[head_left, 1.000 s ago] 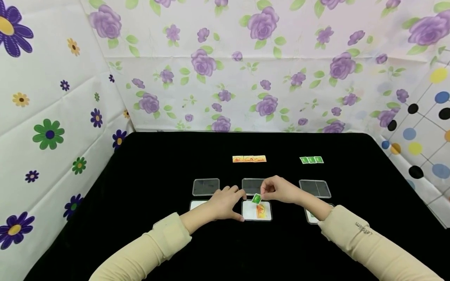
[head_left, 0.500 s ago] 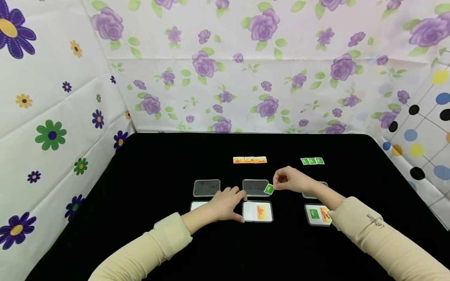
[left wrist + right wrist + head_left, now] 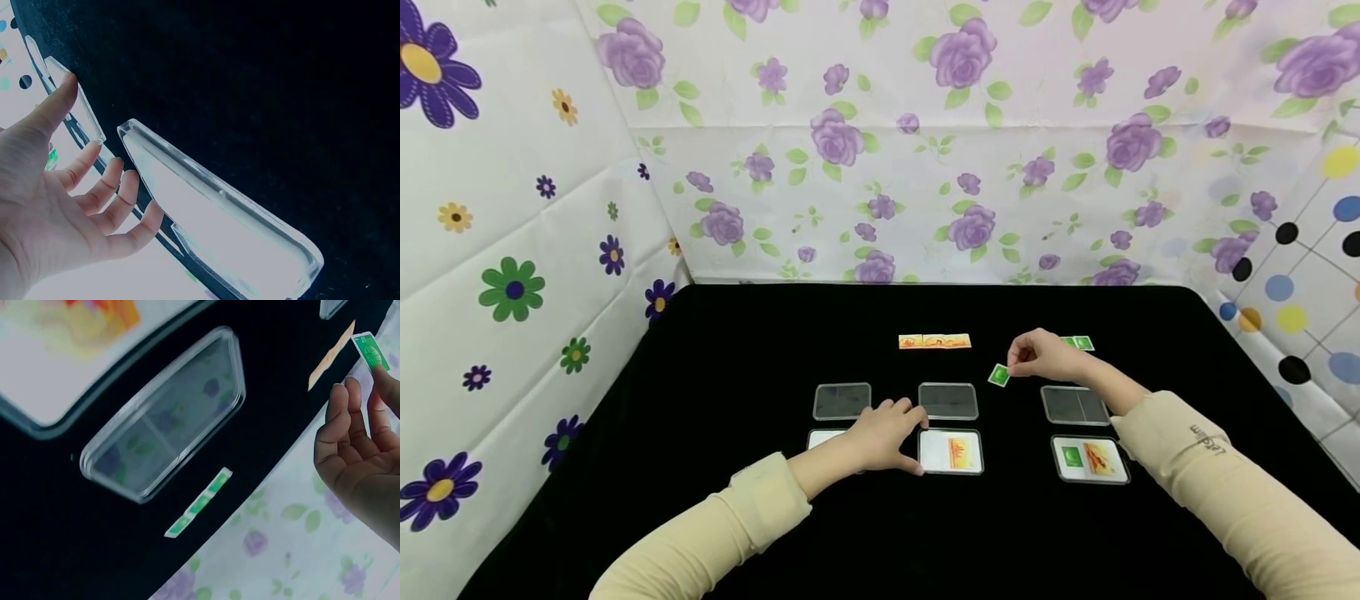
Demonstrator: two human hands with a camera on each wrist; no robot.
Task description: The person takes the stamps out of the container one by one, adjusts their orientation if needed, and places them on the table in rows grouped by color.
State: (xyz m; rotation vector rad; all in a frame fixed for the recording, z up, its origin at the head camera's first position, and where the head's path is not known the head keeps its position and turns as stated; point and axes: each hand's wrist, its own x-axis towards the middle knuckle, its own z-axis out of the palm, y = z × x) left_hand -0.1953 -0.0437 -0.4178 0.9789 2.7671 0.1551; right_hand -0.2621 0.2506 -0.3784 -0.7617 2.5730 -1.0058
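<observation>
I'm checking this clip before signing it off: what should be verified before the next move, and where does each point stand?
1. Right hand pinching the green stamp: ok.
2. Left hand at the left edge of the middle case: ok; how firmly it holds, cannot tell.
3. Middle case showing green beside orange, like the right case: not ok, only the orange stamp shows.
4. Clear cover apart from the middle case: ok, lying just beyond it.
5. Contents of the left case: cannot tell, the left arm and hand hide much of it.
</observation>
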